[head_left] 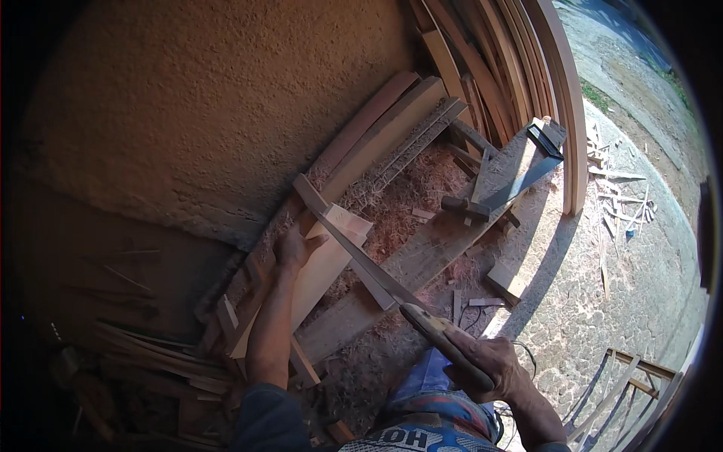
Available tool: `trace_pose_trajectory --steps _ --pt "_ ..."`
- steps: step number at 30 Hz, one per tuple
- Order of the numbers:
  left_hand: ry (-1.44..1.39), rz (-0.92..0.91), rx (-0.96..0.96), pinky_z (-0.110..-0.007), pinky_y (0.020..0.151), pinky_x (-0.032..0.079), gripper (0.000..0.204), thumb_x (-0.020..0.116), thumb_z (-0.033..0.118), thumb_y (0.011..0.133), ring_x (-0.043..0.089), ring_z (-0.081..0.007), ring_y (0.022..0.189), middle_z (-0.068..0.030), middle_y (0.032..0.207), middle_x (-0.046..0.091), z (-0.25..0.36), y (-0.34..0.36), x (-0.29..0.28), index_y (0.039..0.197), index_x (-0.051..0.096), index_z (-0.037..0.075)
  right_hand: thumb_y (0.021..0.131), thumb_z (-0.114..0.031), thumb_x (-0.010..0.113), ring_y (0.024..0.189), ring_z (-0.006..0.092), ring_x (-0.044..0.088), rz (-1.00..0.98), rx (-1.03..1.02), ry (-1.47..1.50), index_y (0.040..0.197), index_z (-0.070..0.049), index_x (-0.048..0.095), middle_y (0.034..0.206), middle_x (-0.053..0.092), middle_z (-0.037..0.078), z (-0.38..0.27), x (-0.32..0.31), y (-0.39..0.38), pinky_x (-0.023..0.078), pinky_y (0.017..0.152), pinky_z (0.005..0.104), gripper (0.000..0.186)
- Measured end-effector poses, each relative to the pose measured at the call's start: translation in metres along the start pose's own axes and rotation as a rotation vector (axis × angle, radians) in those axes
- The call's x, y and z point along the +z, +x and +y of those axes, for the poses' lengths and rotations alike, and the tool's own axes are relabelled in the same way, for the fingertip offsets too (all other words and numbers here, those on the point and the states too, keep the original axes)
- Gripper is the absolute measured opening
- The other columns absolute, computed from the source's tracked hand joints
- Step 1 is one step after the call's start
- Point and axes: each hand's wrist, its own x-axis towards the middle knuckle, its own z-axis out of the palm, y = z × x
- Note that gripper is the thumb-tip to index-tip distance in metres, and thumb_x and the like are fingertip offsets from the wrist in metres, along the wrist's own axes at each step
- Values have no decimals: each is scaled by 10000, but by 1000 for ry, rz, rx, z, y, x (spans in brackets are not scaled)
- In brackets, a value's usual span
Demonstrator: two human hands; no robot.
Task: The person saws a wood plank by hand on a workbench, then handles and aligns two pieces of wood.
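As right hand (493, 365) clenches saw (360, 261), left hand (294, 248) half-open on board (320, 277), shavings (433, 167), planks (553, 83) around

A dark blue-grey fabric sleeve (271, 416) shows at lower centre-left; at bottom centre, a white-and-blue patterned shirt (422, 439) with large printed lettering, above bright blue cloth legwear (428, 373).

Long plank bench (422, 252), black-handled saw (523, 179) and dark wooden block (464, 208) lying on it
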Motion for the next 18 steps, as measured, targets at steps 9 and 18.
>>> trace_pose_trajectory --steps 9,18 --pt "51 -4 -56 -465 803 555 657 906 423 643 711 -382 975 -224 1020 729 3 -8 9 1087 689 -10 815 -158 768 622 317 686 77 -13 91 1382 -35 550 746 676 136 32 39 42 550 582 400 620" --pt "-41 6 7 -483 817 558 712 910 390 632 703 -381 1012 -207 1069 725 -4 6 5 1198 676 28 831 -152 750 772 345 739 -93 76 121 1388 -26 541 980 730 193 19 37 49 611 681 405 608"
